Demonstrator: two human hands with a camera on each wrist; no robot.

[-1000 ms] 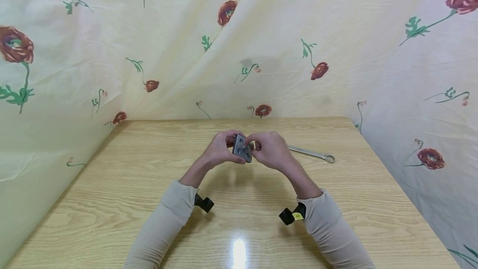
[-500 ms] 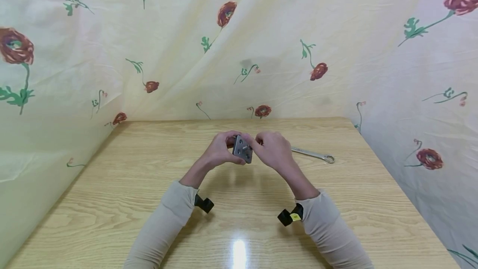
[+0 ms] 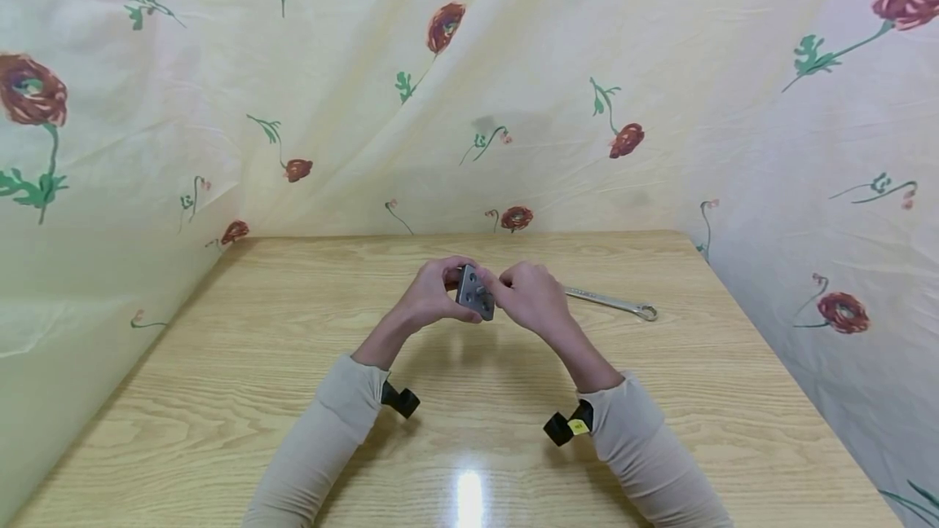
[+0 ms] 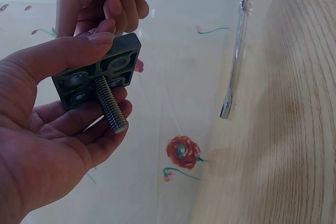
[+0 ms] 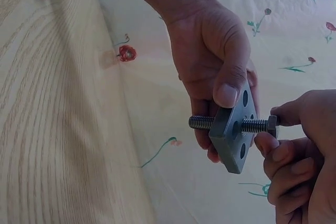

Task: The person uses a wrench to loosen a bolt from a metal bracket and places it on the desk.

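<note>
My left hand (image 3: 429, 296) holds a square grey plate (image 5: 231, 140) with several holes by its edges, thumb on one side and fingers on the other. Through the plate's middle runs a long threaded hex bolt (image 5: 254, 125). Its shank end sticks out on the ribbed side, toward the left palm, in the left wrist view. At the opposite side, my right hand (image 3: 539, 296) pinches the bolt head between thumb and index finger, the other fingers curled in. Part of the bolt head is hidden by those fingers in the head view.
A combination wrench (image 3: 612, 301) lies on the wooden table (image 3: 220, 365) to the right, partly behind the right hand. A flower-printed cloth (image 3: 352, 88) hangs behind the table and along its sides. Each wrist wears a small black camera.
The right fingers have shifted their grip at the bolt head: the thumb now reaches forward over it, where curled fingers were before. The left hand and plate stay nearly still.
</note>
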